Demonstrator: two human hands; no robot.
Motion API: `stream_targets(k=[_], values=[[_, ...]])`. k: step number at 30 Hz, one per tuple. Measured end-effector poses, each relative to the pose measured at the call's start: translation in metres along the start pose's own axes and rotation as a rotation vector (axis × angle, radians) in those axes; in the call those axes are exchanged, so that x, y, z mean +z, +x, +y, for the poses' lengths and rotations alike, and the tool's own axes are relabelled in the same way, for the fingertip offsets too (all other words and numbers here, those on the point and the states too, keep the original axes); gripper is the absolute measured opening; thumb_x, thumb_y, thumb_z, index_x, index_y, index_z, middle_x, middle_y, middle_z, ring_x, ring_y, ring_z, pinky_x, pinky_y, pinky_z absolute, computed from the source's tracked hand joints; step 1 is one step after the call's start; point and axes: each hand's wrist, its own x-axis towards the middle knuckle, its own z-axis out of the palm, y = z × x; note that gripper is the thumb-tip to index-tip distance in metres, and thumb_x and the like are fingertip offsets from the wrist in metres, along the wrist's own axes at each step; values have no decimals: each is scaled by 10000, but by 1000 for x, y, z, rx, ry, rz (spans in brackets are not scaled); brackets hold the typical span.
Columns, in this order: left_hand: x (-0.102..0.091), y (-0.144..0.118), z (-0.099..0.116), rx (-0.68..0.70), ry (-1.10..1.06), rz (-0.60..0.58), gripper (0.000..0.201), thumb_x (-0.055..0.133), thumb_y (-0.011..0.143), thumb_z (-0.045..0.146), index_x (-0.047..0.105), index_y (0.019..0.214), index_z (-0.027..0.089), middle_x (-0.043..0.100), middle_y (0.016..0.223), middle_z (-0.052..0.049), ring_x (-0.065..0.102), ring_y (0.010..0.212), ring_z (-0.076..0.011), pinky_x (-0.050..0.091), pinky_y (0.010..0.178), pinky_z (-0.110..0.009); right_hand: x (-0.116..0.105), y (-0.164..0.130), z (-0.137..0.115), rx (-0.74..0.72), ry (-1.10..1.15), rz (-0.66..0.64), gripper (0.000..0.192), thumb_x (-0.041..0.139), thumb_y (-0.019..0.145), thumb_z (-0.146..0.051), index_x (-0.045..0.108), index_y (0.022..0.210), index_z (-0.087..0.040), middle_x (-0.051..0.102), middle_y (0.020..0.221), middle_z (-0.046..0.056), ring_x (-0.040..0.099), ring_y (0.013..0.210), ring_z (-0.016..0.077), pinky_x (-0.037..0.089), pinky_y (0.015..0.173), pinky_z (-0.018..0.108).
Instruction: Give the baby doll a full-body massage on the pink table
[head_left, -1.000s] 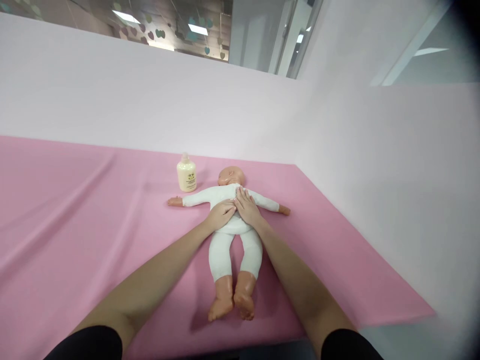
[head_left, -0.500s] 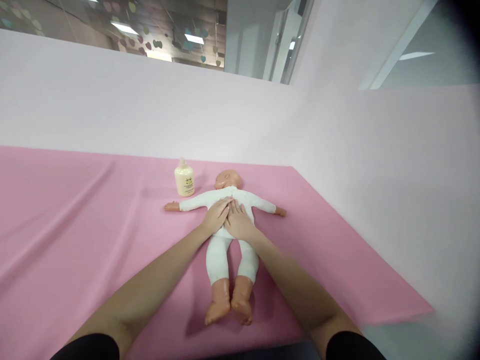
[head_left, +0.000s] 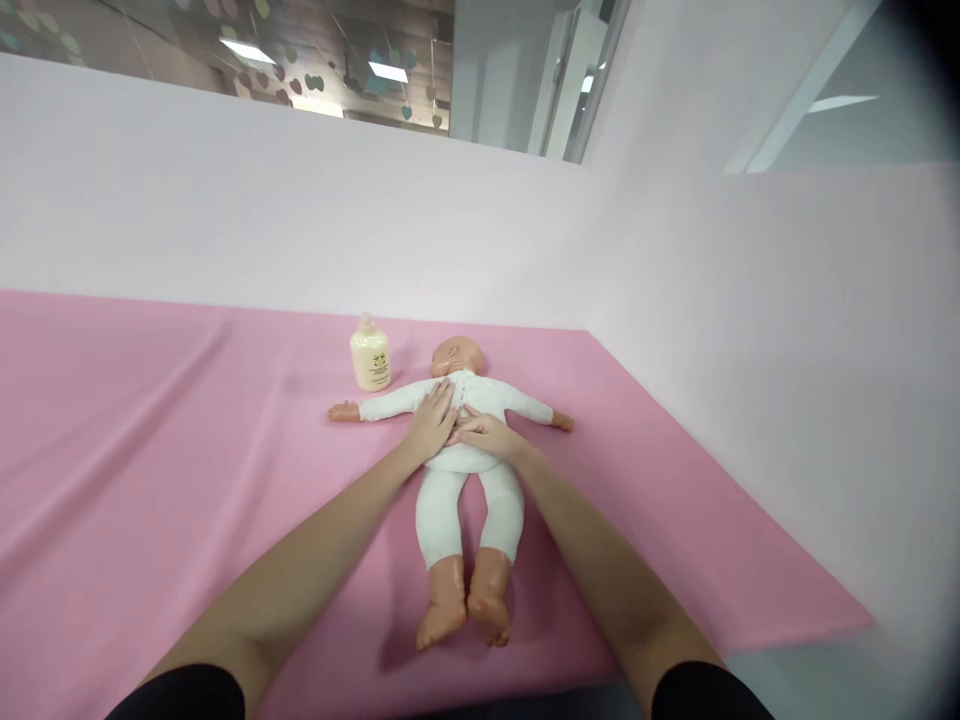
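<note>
Two palms down at the centre of the frame, resting on a white-clad doll: left hand flat on the chest, on the side toward the left of the frame, fingers straight and close together; right hand lower, laid across the belly, fingers loosely bent, tips at the edge of the left hand. No grip in either. Doll stretched out on the pink sheet, just below mid-frame, head toward the top, bare feet toward the bottom, arms spread wide. Step in hand, judging by the pose: contact with the torso, perhaps a rub or a light press. Next move likely best served by relaxed palms and even, gentle pressure. Left of the doll's head, upright and apart from it, a pale yellow bottle; dark emblem and lines of print on the front, too small to read. No other writing legible.
</note>
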Motion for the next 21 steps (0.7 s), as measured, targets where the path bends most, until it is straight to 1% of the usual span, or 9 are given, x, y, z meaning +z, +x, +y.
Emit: stream_targets(k=[3, 5, 9, 12, 13, 15, 17, 19, 21], values=[[3, 2, -4, -95, 24, 41, 596, 299, 910, 329, 235, 1427, 42, 202, 1508, -178, 143, 1405, -274, 157, 1138, -463, -2, 0, -2, -5, 146, -39, 405, 452, 837, -445, 707, 684, -171, 710, 742, 10, 643, 906, 159, 19, 1169, 393], [5, 3, -7, -171, 39, 53, 625, 299, 911, 351, 214, 1424, 5, 203, 1499, -211, 154, 1400, -290, 164, 1136, -469, -3, -1, -3, 7, 218, -35, 425, 470, 822, -467, 673, 588, -175, 697, 657, 5, 660, 819, 149, 36, 1171, 383], [6, 4, -8, -243, 84, 63, 636, 314, 912, 360, 222, 1410, -23, 229, 1479, -244, 182, 1392, -301, 176, 1132, -476, -4, -3, 2, 39, 355, 22, 497, 473, 818, -488, 513, 425, -186, 532, 401, -35, 589, 545, 111, 278, 1085, 370], [5, 2, -5, -201, 133, 72, 629, 355, 898, 341, 244, 1402, -19, 234, 1475, -250, 183, 1389, -316, 178, 1124, -495, -1, -5, 6, 86, 383, 180, 459, 417, 849, -451, 518, 494, -179, 418, 348, -64, 411, 388, 77, 461, 840, 324], [4, 0, -3, -164, 146, 71, 626, 368, 892, 335, 252, 1403, -8, 237, 1475, -246, 184, 1389, -322, 179, 1118, -512, 0, -5, 5, 100, 357, 249, 428, 387, 865, -436, 560, 578, -169, 447, 386, -60, 384, 383, 76, 477, 760, 305], [2, -3, 1, -74, 153, 52, 612, 379, 888, 331, 271, 1408, 28, 245, 1480, -226, 183, 1389, -326, 183, 1105, -541, 4, -5, 0, 87, 213, 371, 372, 345, 892, -399, 621, 855, -152, 590, 587, -14, 473, 487, 97, 477, 706, 287], [0, -5, 6, 36, 132, -1, 588, 387, 886, 325, 298, 1413, 81, 265, 1485, -184, 189, 1391, -313, 176, 1106, -546, 7, -6, -9, -7, -57, 396, 356, 375, 897, -359, 565, 1133, -172, 651, 954, 55, 581, 800, 141, 459, 826, 313], [-3, -8, 11, 159, 101, -57, 546, 406, 876, 297, 353, 1401, 155, 327, 1472, -126, 234, 1382, -285, 151, 1119, -537, 8, -5, -17, -107, -358, 313, 379, 412, 898, -310, 511, 1255, -228, 534, 1269, 65, 479, 1145, 187, 339, 1019, 375], [-5, -9, 15, 283, 79, -94, 491, 414, 871, 260, 429, 1360, 219, 427, 1420, -74, 317, 1349, -256, 131, 1132, -525, 7, -5, -20, -113, -571, 225, 383, 402, 914, -287, 505, 1283, -284, 377, 1434, 26, 305, 1317, 224, 187, 1110, 436]])
